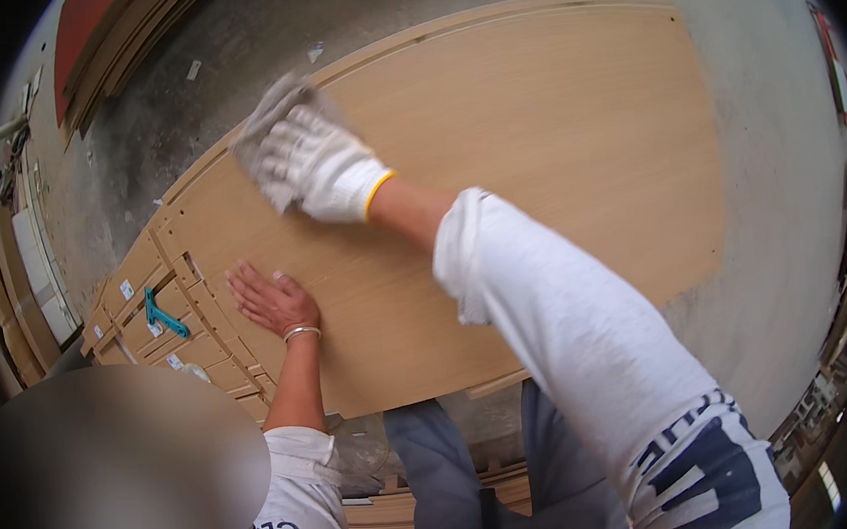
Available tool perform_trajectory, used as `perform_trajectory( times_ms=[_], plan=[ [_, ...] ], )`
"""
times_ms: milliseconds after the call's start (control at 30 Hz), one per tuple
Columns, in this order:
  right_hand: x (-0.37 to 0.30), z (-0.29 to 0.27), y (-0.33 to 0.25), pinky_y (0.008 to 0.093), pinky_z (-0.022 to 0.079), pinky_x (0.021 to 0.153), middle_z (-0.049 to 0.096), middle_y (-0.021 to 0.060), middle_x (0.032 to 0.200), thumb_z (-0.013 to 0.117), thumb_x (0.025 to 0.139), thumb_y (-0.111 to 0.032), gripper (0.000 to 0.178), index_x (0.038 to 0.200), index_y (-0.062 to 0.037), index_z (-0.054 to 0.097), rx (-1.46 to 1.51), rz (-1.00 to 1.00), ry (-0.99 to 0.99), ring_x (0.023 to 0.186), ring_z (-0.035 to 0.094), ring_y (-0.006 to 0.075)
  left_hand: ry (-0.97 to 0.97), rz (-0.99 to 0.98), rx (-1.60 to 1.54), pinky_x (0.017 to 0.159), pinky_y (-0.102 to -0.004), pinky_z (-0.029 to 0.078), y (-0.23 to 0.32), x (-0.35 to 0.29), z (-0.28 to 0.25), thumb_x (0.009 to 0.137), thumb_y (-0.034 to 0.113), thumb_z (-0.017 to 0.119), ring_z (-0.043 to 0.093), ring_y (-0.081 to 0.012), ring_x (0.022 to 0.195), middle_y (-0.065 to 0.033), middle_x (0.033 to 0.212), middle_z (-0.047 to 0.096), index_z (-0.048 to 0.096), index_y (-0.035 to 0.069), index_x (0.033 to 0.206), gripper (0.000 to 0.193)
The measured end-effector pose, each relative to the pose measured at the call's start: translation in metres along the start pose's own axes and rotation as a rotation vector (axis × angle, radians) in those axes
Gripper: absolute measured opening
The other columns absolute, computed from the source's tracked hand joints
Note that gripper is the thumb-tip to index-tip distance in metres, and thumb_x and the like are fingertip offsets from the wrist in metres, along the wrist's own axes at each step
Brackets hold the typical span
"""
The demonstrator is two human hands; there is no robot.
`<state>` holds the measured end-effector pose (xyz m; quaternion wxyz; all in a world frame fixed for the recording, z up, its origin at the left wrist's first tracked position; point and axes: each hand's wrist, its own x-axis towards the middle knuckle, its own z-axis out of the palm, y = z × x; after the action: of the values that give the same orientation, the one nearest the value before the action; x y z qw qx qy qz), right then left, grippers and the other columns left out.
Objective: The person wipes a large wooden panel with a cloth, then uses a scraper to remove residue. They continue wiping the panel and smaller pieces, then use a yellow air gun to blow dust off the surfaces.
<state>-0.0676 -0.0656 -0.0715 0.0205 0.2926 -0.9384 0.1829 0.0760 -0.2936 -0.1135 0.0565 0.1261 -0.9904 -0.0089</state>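
Right hand: your right hand (pixel 311 159), in a white glove with a yellow cuff edge, holds the cloth, fingers laid over it; motion blurs both a little.
Cloth: the grey cloth (pixel 281 97) lies bunched beneath your glove, at the far left edge of the board.
Left hand: your left hand (pixel 275 301) is bare and wide, palm down on the board near its left end, holding nothing; a bracelet (pixel 301 332) circles the wrist.
Board: the big light-brown board (pixel 553 145) lies flat before you, stretching from left to far right, its right corners rounded.
Strips: wood pieces (pixel 210 326) with slots and holes adjoin the board's left end.
Teal tool: a teal tool (pixel 164 317) rests on the wood pieces, left of your bare hand.
Stack: brown panels (pixel 118 50), one with a red face, stand far left.
Floor: grey concrete (pixel 772 138) surrounds the board, with paper scraps (pixel 193 71) on the far left.
Near side: your grey trousers (pixel 429 463) show at the board's near edge.
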Motion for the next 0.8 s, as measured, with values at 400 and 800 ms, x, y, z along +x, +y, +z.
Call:
perform_trajectory(
  times_ms=[400,800],
  plan=[
    [-0.382,-0.132,0.180,0.0572,0.013,0.122,0.036,0.0132,0.158,0.061,0.086,-0.024,0.060,0.144,-0.0157,0.051,-0.344,1.009,0.135,0.147,0.026,0.0400,-0.138,-0.217,0.225,0.119,-0.0532,0.020,0.025,0.017,0.019,0.098,0.034,0.041,0.020,-0.0360,0.150,-0.0193,0.163,0.020,0.027,0.002,0.154,0.066],
    [-0.382,-0.121,0.132,0.0505,0.025,0.120,0.056,0.0111,0.140,0.065,0.083,-0.024,0.051,0.132,-0.0113,0.061,0.187,0.820,0.280,0.138,0.043,0.0312,-0.093,0.401,-0.100,0.120,-0.0573,0.008,0.434,-0.026,-0.006,0.099,0.035,0.042,0.013,-0.0378,0.151,-0.0105,0.166,0.018,0.028,0.019,0.157,0.062]
  ],
)
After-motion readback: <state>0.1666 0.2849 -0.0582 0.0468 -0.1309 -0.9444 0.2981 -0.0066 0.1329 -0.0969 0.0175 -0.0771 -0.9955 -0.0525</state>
